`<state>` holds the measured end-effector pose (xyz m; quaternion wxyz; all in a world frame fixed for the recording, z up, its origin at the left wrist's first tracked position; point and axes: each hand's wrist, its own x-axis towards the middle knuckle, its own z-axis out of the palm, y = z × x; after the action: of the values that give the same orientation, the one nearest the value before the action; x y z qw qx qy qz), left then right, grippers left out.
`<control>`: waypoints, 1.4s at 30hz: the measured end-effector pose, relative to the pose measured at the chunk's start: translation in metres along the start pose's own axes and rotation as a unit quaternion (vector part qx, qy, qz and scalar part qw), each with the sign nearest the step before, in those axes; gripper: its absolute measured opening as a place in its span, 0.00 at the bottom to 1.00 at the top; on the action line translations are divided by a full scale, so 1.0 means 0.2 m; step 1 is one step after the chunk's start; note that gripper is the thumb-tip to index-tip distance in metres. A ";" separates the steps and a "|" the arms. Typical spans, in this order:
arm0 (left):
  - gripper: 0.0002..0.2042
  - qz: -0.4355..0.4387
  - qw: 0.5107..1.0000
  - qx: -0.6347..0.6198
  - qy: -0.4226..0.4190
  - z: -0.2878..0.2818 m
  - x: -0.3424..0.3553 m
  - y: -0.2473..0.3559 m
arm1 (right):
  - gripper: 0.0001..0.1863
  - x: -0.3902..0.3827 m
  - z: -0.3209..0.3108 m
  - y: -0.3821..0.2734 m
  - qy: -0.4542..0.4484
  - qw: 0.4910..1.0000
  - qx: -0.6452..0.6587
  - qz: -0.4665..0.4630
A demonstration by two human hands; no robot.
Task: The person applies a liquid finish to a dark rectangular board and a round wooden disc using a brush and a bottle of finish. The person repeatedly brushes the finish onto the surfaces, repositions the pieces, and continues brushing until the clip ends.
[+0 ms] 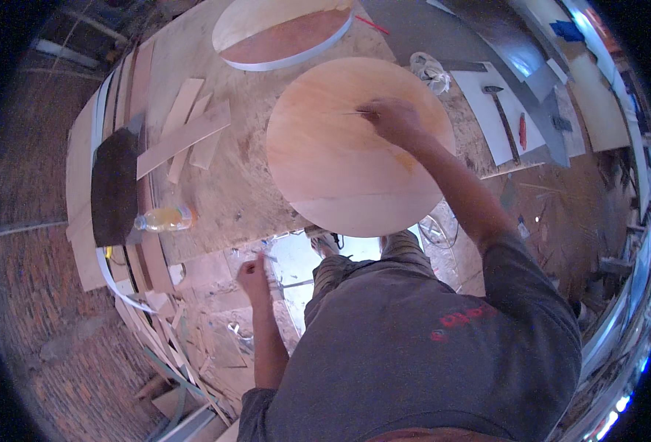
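Note:
A round pale wooden board [340, 162] lies at the front of the workbench, its near rim jutting over the bench edge. Over its upper part is my right hand [395, 120], fingers pinched on a thin pointed thing [350, 113] whose tip points left. Its exact kind is too small to make out. My left hand [252, 280] hangs off the bench, below its front edge, with curled fingers. Whatever it may hold is hidden. Behind the board lies a second round panel [288, 37], part pale and part reddish brown, with a white rim.
Several wood strips [185, 140] and a bottle of yellowish liquid [166, 219] lie on the bench's left. To the right, a hammer [504, 121] and a red-handled tool [522, 131] rest on a white sheet [480, 103]. A clear plastic bundle [430, 72] sits beside the board. Scraps litter the floor.

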<state>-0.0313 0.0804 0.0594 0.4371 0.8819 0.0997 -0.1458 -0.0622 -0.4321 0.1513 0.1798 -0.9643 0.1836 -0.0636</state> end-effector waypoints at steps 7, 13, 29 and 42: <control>0.44 0.198 0.944 0.030 0.263 -0.35 0.50 0.14 | 0.18 0.43 0.27 -0.20 -0.015 0.988 -0.154 -0.025; 0.55 0.249 0.933 0.011 0.261 -0.39 0.93 0.09 | 0.18 0.09 0.07 -0.12 -0.143 0.965 -0.181 -0.126; 0.34 0.283 0.931 -0.169 0.159 -0.39 1.62 -0.09 | 0.22 -1.24 -0.22 -0.05 -0.267 0.936 -0.152 0.170; 0.20 0.301 0.927 -0.216 -0.062 -0.30 0.75 0.85 | 0.18 -1.28 -0.23 -0.18 0.345 0.586 0.648 0.343</control>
<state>0.1710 0.0335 0.1680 0.6455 0.7439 -0.1691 -0.0365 -0.2949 -0.3199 0.1936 0.6882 -0.3638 0.4596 -0.4275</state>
